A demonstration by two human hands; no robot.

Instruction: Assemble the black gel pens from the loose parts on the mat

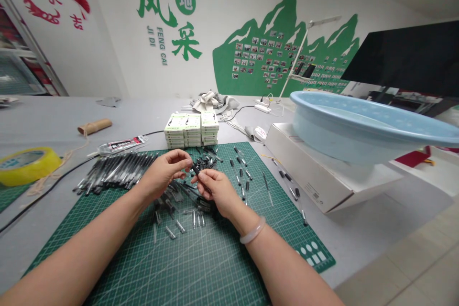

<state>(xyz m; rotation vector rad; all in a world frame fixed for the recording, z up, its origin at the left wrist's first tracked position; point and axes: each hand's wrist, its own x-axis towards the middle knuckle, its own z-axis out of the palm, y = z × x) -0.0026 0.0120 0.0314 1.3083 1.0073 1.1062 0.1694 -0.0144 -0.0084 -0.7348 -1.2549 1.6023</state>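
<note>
We hold one small black pen part [195, 169] between our two hands, above the green cutting mat [186, 267]. The right hand [220, 191] pinches its lower end between thumb and forefinger, the other fingers curled in; the left hand [167, 169] has thumb and forefinger drawn close at the upper end, though we cannot tell how firmly they press. We judge the step in hand to be two-handed handling of this piece; any move from here calls for a steady pinch and both ends kept in line.

Below and behind our hands lie loose black parts [210, 158], too many and too overlapped to count. Nearer us we count five short clear pieces [180, 226]: three side by side, two apart. To the left is one dense row of pens [118, 172], beyond counting. Past the mat stand three stacks of small boxes [192, 130]. Farther out we count one yellow tape roll [46, 165], one brown tube [95, 126], one white carton [304, 172] and, on it, one blue basin [330, 136].
</note>
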